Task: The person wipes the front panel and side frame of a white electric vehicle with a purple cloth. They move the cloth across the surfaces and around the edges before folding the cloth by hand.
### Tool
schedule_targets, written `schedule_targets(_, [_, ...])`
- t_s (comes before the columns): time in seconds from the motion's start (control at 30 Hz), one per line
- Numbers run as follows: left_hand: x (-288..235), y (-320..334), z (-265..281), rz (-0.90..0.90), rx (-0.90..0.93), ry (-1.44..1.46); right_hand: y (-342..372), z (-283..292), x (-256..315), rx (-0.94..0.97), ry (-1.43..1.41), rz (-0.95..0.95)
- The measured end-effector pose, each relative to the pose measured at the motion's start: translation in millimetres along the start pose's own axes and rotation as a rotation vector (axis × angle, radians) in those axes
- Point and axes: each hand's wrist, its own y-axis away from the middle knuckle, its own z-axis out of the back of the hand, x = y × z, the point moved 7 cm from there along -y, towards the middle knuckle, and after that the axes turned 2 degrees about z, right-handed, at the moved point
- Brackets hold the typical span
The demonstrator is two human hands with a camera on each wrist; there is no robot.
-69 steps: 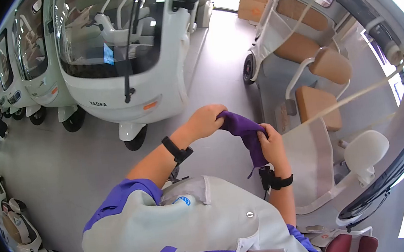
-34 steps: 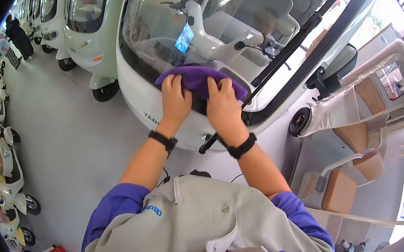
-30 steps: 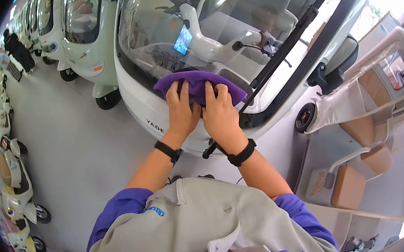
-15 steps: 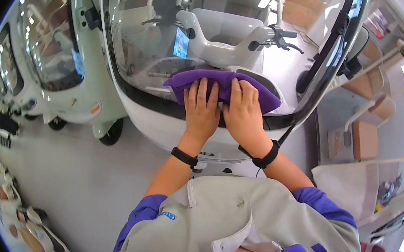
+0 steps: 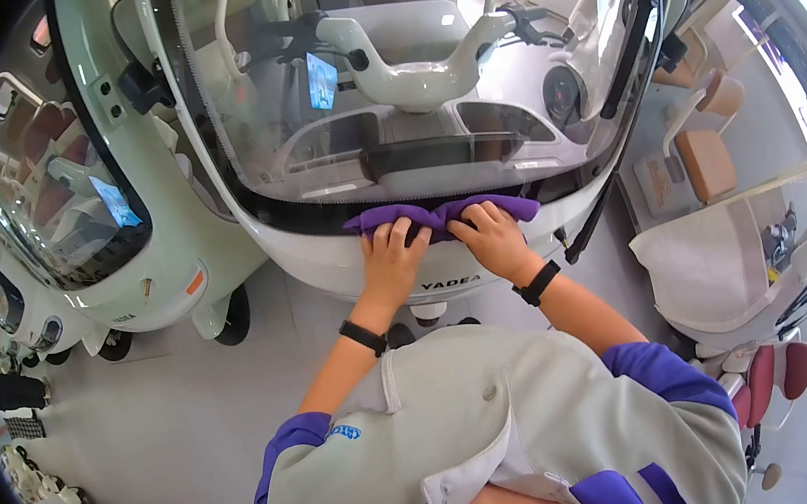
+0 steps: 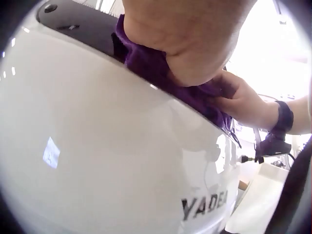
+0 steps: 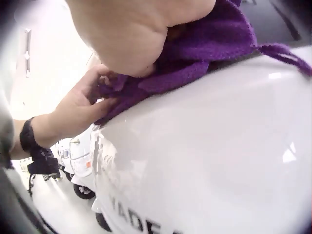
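A purple cloth lies bunched along the black lower edge of the windshield on a white vehicle marked YADEA. My left hand grips its left part with bent fingers; in the right wrist view that hand has fingers and thumb around a fold. The right part is gripped by my right hand, whose thumb and fingers pinch the cloth in the left wrist view. A thin loop trails from one end onto the white body.
Behind the windshield are a handlebar and a lit screen. A wiper runs down the right side. A pale green vehicle stands close on the left, and an open cabin with tan seats on the right. Grey floor lies between.
Earlier the cloth was stretched between both hands in the air, then pressed against the glass. Now hands and cloth are lower, at the windshield's bottom edge, and the vehicle is faced squarely.
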Motion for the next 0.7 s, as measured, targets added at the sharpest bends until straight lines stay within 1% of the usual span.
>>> schedule_targets(0.07, [10, -14, 8, -0.028, 0.032, 0.015, -15, 9, -6, -0.024, 0.039, 0.077])
schedule_targets(0.1, [14, -33, 21, -0.064, 0.011, 0.006, -30, 22, -9, -0.057, 0.077, 0.092])
schedule_targets(0.13, [21, -55, 31, -0.078, -0.031, -0.012, -48, 37, -16, -0.133, 0.056, 0.104])
schedule_targets(0.2, [28, -102, 48, -0.115, -0.105, -0.031, -76, 67, -25, -0.239, 0.035, 0.034])
schedule_targets(0.27, [23, -147, 71, -0.084, -0.148, 0.002, -87, 85, -24, -0.348, 0.032, -0.022])
schedule_targets(0.33, [17, -162, 76, -0.055, -0.217, 0.033, -93, 91, -29, -0.437, 0.027, -0.076])
schedule_targets(0.4, [13, -147, 62, -0.002, -0.259, 0.062, -73, 72, -30, -0.490, 0.003, -0.148])
schedule_targets(0.43, [10, -132, 53, 0.015, -0.238, 0.072, -60, 64, -27, -0.492, -0.007, -0.182])
schedule_targets(0.5, [2, -87, 33, 0.048, -0.182, 0.049, -28, 41, -17, -0.405, -0.016, -0.233])
schedule_targets(0.57, [1, -40, 15, 0.016, -0.137, -0.010, 5, 14, -10, -0.325, -0.041, -0.169])
schedule_targets(0.6, [2, -24, 9, 0.007, -0.084, -0.029, 13, 6, -10, -0.283, -0.055, -0.128])
schedule_targets(0.67, [9, -6, 3, 0.000, 0.012, -0.069, 6, 2, -17, -0.220, -0.091, -0.060])
schedule_targets(0.7, [9, -17, 11, -0.044, 0.050, -0.046, 1, 1, -15, -0.188, -0.112, -0.027])
